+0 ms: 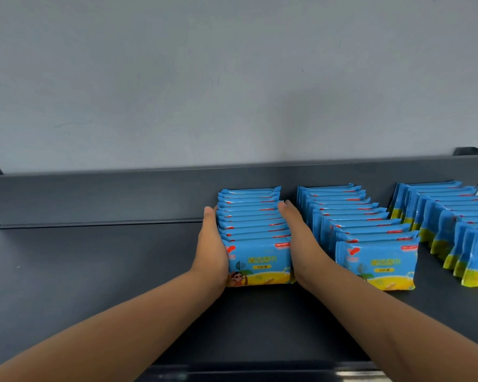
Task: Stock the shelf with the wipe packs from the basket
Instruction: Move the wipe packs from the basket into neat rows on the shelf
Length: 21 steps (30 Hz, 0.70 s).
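Head view looks down on a dark grey shelf (94,271) carrying three rows of blue wipe packs (375,261), each pack standing on edge with its printed face toward the camera. The left row (255,232) sits between both hands. The left hand (213,252) lies flat against the row's left side, fingers straight and pointing toward the back. The right hand (301,244) lies flat against the right side in the same way, so the two palms press the row from either side without curling round any pack. The right hand fills the gap between this row and the middle row (351,216), which stands just beside it. The right row (453,216) stands apart, further right, and runs off the frame edge. All three rows reach back close to the shelf's raised back panel (94,194), with a pale wall (232,78) above it.
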Motion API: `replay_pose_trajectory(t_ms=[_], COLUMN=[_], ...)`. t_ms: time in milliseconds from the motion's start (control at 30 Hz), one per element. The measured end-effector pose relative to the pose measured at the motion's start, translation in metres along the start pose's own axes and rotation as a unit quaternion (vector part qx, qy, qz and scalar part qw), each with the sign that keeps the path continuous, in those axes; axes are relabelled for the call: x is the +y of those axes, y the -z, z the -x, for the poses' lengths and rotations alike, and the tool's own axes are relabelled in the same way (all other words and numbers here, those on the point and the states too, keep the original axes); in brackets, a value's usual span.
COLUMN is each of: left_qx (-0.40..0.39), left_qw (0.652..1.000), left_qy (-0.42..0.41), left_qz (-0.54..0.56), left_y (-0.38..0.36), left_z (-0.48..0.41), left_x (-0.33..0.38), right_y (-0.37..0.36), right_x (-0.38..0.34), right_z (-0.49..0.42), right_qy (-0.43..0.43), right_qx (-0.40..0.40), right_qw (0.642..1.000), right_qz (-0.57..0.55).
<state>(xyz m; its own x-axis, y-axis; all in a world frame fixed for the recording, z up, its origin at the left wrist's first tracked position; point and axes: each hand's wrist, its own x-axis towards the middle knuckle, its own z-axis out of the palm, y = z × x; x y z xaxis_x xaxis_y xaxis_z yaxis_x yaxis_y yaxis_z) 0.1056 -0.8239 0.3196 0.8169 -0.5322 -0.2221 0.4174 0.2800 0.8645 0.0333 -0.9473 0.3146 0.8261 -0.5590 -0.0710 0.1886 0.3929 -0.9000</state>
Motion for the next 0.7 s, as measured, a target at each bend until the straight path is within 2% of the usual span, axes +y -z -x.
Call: replay_pose_trajectory(t_ms=[100,400,700], left_qx=[-0.003,-0.024,-0.031], left_qw=[1.000,0.999,0.998], left_qy=[-0.003,-0.028,-0.010], left_qz=[-0.008,-0.032,-0.055], left_y=[0.002,0.006,0.013], left_z=[-0.001,-0.002,-0.004], left_x=[0.000,0.003,0.003], right_y=[0.000,0.000,0.004], right_x=[-0.002,0.005,0.008], right_z=[0.002,-0.001,-0.006], right_qy=[0.005,0.015,0.020], right_qx=[-0.019,-0.011,-0.030], right_qw=[1.000,1.000,0.999], right_qz=[-0.002,0.006,-0.030])
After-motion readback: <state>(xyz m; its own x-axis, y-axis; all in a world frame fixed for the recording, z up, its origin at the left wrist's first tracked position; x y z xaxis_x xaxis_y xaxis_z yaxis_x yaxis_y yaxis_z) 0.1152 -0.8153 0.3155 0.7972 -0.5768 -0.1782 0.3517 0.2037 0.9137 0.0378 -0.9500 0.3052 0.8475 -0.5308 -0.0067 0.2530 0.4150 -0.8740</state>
